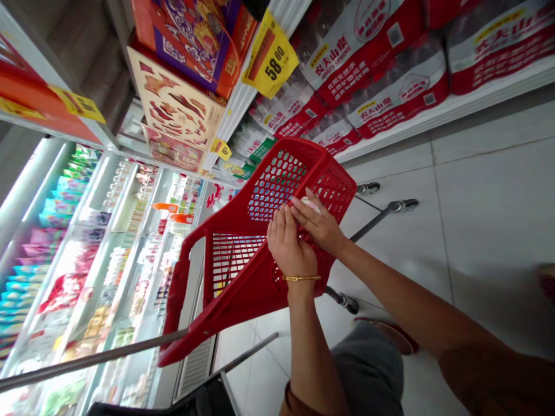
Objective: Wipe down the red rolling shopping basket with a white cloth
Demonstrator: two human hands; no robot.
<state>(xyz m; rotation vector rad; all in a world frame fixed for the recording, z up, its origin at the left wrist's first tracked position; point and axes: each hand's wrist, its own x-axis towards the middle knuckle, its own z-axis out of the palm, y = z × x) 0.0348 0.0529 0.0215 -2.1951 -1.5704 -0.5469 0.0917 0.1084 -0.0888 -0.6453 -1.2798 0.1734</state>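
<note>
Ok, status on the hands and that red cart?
Left hand open, fingers touching small pale item. Right hand shut on it, over red cart. Nothing in the way.

Your right grip [321, 226] covers nearly all of a small pale thing [309, 203]; you cannot tell what it is. Your left grip [289, 245] hides part of the red basket [243, 289] mesh. At the left, the chiller shelves [65, 260] blur in glare. The top edge cuts off the water packs [390, 92], and the small yellow tag [222, 149] is unreadable.
</note>
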